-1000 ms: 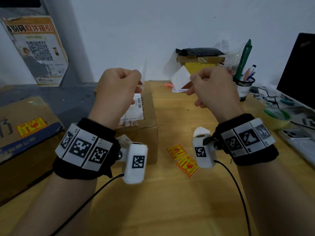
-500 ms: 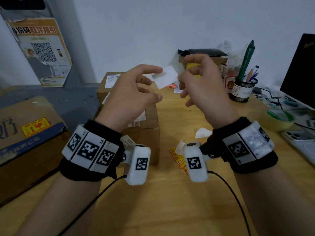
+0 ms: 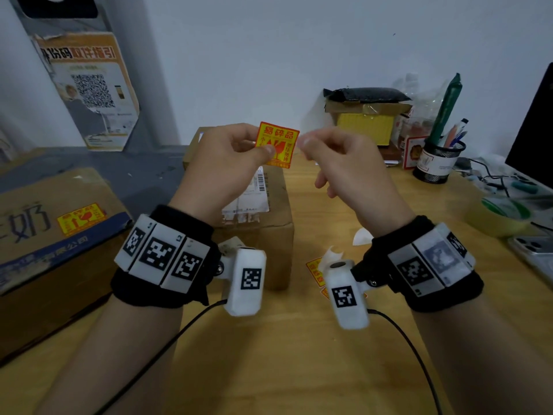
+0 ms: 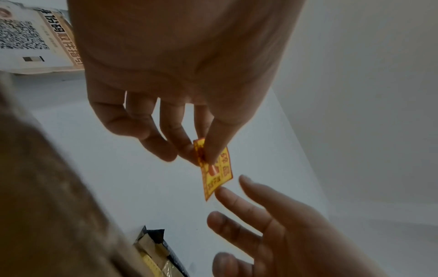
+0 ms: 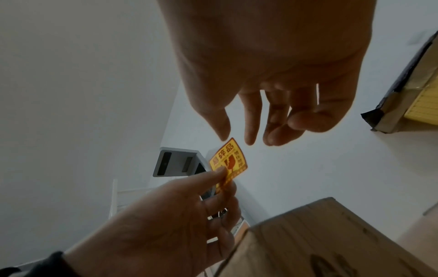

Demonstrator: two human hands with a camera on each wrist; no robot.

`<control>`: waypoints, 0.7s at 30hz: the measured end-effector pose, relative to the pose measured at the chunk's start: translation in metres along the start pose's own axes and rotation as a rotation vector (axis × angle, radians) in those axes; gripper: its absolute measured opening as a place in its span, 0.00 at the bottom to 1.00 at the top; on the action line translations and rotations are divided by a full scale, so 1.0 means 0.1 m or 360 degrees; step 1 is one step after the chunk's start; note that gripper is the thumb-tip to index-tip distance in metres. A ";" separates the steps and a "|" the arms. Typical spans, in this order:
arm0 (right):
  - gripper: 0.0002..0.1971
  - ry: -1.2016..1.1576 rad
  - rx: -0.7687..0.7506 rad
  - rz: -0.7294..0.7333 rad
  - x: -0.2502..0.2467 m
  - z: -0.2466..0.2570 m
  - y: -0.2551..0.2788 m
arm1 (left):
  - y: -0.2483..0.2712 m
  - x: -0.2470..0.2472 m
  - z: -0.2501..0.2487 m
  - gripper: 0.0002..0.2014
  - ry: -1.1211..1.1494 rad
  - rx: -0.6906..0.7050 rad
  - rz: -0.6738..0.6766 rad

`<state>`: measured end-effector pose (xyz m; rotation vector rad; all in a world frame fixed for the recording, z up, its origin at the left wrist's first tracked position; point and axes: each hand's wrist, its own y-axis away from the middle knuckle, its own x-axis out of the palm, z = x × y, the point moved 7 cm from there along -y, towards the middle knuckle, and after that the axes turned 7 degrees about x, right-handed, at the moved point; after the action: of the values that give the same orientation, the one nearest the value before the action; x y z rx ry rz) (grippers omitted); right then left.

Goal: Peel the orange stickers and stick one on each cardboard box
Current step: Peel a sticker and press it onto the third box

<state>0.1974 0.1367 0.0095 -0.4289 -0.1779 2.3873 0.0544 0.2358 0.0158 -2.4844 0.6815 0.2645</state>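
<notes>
My left hand [image 3: 264, 149] pinches an orange sticker [image 3: 278, 143] by its lower left part, thumb in front, face towards me. It is raised above the small cardboard box [image 3: 269, 232] with a shipping label. My right hand [image 3: 308, 145] hovers at the sticker's right edge with fingers loosely extended and holds nothing. The left wrist view shows the thumb and fingers [image 4: 208, 150] clamped on the sticker [image 4: 220, 172]. In the right wrist view the sticker [image 5: 231, 159] sits just below my right fingertips [image 5: 224, 135], apart from them. A big box [image 3: 45, 265] at left carries a sticker [image 3: 80, 218].
More orange stickers [image 3: 314, 271] and a white backing scrap [image 3: 362, 236] lie on the wooden table [image 3: 299, 369] under my right wrist. At the back stand a taped box [image 3: 365, 109] and a pen cup [image 3: 437, 163]. A tape roll [image 3: 496, 217] and phone [image 3: 535, 253] lie at right.
The piece that my right hand held with its white back showing is now in my left hand's pinch, orange face towards me. My right hand has let go and opened.
</notes>
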 end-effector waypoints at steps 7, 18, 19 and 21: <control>0.04 0.0129 -0.0076 0.0026 0.04 -0.02 -0.01 | 0.04 -0.03 0.00 0.07 0.0001 -0.0055 0.0130; 0.11 0.0214 0.0163 0.0175 0.22 -0.13 0.04 | 0.11 -0.33 0.20 0.05 -0.0105 -0.0268 0.0069; 0.12 0.0200 0.0189 0.0186 0.24 -0.14 0.05 | 0.12 -0.33 0.20 0.05 -0.0114 -0.0290 0.0082; 0.12 0.0182 0.0232 0.0207 0.28 -0.16 0.06 | 0.13 -0.36 0.22 0.06 -0.0173 -0.0337 0.0100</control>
<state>0.1799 0.1507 -0.0135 -0.5203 0.0777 2.4741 0.0161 0.2537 0.0034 -2.6273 0.7191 0.5160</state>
